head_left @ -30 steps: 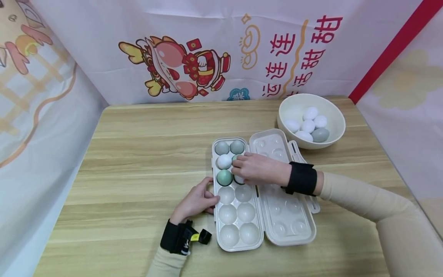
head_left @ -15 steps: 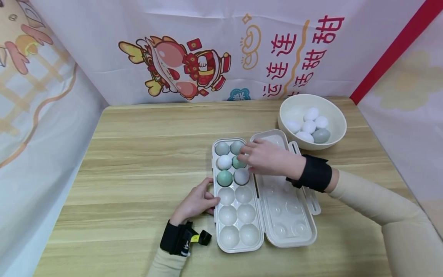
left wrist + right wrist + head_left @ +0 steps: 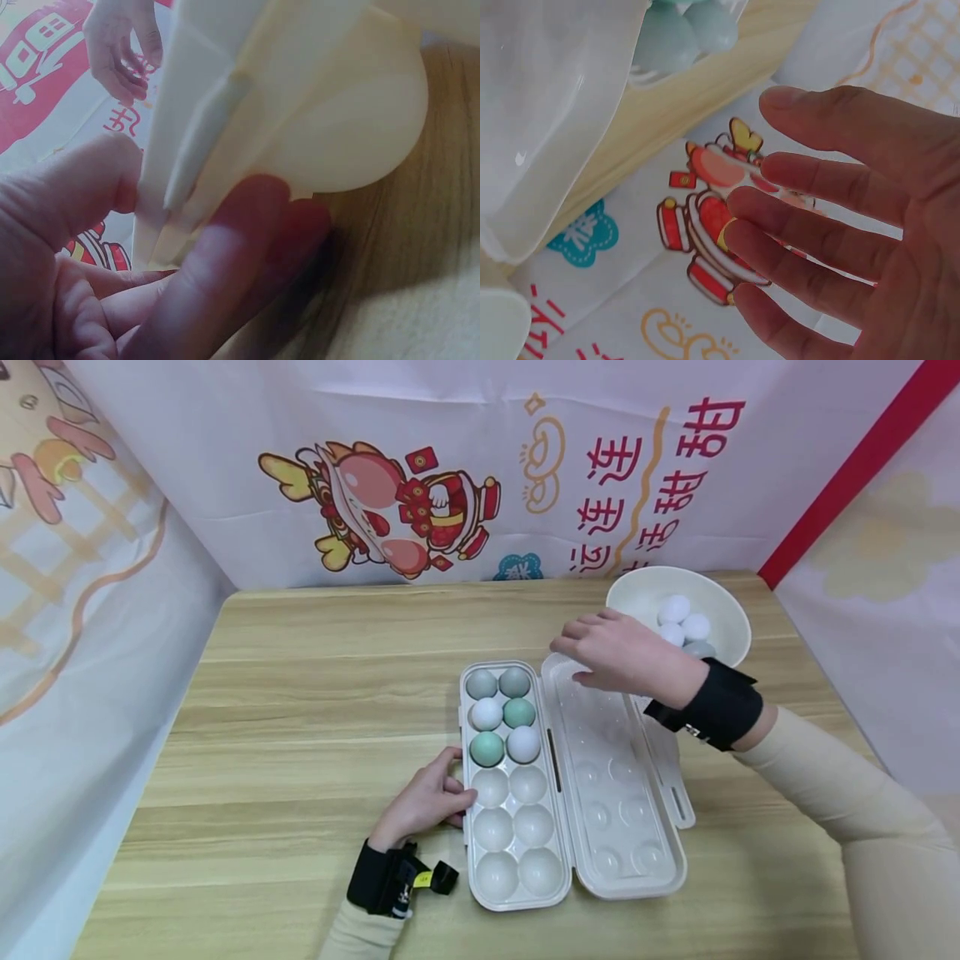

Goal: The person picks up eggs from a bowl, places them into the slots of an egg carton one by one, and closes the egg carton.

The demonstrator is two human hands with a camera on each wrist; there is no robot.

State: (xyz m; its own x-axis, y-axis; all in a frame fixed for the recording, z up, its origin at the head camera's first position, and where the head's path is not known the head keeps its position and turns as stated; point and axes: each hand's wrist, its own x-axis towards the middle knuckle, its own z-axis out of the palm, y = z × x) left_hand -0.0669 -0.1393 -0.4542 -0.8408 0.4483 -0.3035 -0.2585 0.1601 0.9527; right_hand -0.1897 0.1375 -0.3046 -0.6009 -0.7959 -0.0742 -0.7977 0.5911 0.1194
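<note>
Of the hands, left (image 3: 425, 797) grips the carton (image 3: 513, 847), right (image 3: 626, 656) hovers outstretched

The light in here is soft and bright, spread evenly over the cloth (image 3: 225, 535) and table (image 3: 300, 693), though I can't place its source. The carton (image 3: 513, 847) has a faint gloss, and a dull shadow lies near the right sleeve (image 3: 832, 793). The head view is mostly sharp, stretched toward its edges. The left wrist view is dimmer and milky: the carton blurs close up, a dark shadow beneath, the left hand (image 3: 172, 300) soft. In the greyish right wrist view, white glints speckle the lid (image 3: 555, 112); the right hand (image 3: 855, 217) is fairly clear, the eggs (image 3: 664, 41) hazy.
</note>
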